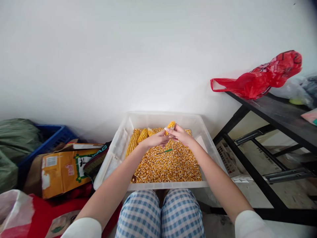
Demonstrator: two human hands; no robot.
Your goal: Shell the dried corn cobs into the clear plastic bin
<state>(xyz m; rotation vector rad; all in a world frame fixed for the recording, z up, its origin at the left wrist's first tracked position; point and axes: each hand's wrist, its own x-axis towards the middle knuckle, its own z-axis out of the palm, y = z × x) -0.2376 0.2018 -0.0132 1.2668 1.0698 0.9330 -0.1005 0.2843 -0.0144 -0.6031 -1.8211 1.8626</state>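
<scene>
Over the middle of the translucent white, rectangular plastic bin (170, 186), your right hand (180, 135) is curled closed around one yellow, kernel-covered corn cob (171, 125); the cob's tip sticks out above your fingers. Your left hand (156, 139) meets it there, fingers bent inward beside the cob's lower part; you cannot tell from this view whether that hand grips it too, as the fingers overlap.

Inside the bin, by its left wall, lie at least three more yellow cobs (143, 135), near your left hand; overlap prevents an exact count. One thin tool with a green handle (168, 150) lies below your hands, on a bed of loose yellow-and-white corn kernels (170, 168) too many to count.

Left of the bin, you have one blue plastic crate (55, 138); right of it, one black table (279, 110) bearing one crumpled red plastic bag (262, 79).
</scene>
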